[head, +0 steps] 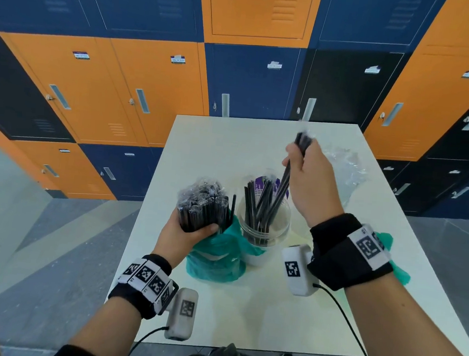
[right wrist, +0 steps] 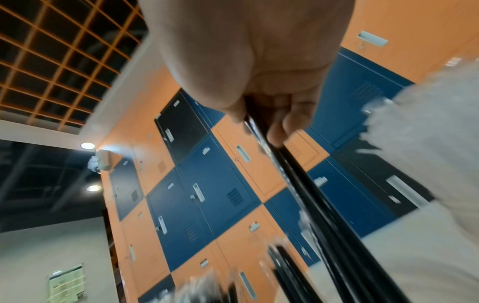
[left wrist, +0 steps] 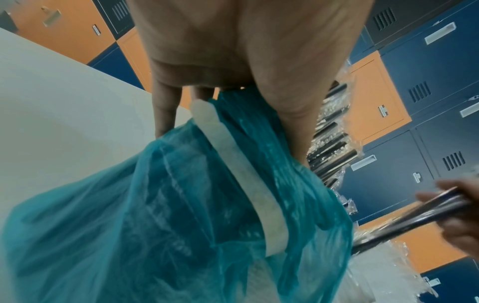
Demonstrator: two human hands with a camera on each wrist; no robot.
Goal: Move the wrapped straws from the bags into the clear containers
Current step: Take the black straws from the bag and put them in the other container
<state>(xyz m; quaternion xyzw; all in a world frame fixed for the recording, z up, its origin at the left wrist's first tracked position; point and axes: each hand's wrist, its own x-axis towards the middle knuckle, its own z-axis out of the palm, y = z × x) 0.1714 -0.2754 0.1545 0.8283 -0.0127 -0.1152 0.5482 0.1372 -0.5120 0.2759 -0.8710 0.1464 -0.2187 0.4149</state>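
Note:
My left hand (head: 186, 234) grips a thick bundle of black wrapped straws (head: 202, 205) that sticks up out of a teal plastic bag (head: 215, 258); the same bag (left wrist: 181, 215) fills the left wrist view. A clear round container (head: 263, 223) stands just right of the bag with several black straws leaning inside it. My right hand (head: 303, 167) pinches a few black straws (head: 284, 182) above the container, their lower ends reaching down into it. In the right wrist view the held straws (right wrist: 298, 174) run down from the fingers (right wrist: 285, 123).
The white table (head: 244, 315) stands in front of orange and blue lockers (head: 122, 83). Crumpled clear plastic (head: 345, 164) lies at the table's far right. A second piece of teal bag (head: 398, 266) shows behind my right wrist. The table's left edge drops to grey floor.

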